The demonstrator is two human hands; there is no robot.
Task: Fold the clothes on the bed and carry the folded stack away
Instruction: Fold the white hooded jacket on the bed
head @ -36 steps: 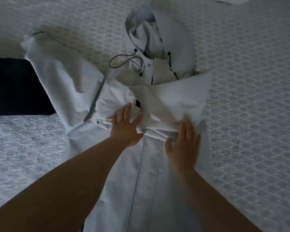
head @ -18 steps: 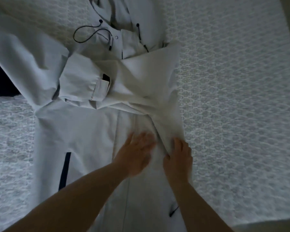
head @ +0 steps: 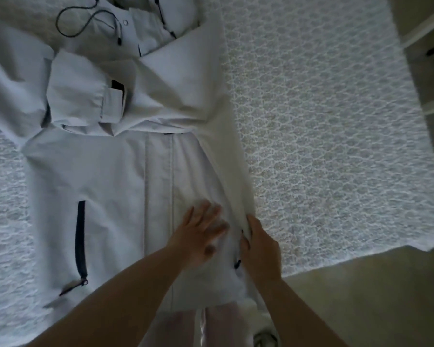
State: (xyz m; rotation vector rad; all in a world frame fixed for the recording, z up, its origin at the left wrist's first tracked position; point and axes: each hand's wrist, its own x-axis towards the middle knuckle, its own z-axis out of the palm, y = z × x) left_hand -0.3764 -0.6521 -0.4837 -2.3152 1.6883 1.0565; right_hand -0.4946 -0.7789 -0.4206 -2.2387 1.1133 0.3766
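A pale grey jacket [head: 105, 176] lies face up on the bed [head: 323, 151], spread over the patterned white bedcover, its hem toward the near edge. At the far left one sleeve [head: 8, 96] lies out to the side, and a dark zipped pocket [head: 80, 236] runs down the left panel. A second sleeve [head: 125, 101] is folded across the chest, its cuff lying left of centre (a small dark patch shows at the cuff). Above it, at the top edge, the collar shows with black drawcords [head: 85, 23] looped on the fabric. A flap over the front closure runs down the middle of the jacket.

Right of that flap the left hand [head: 201, 234] lies flat on the fabric, fingers straight and spread, pressing down; it is slightly blurred. Just beside it, the right hand [head: 261, 249] has its fingers curled round the jacket's folded right edge, gripping it near the hem. Beyond the bed's right side and near corner, beige floor [head: 361, 304] shows.
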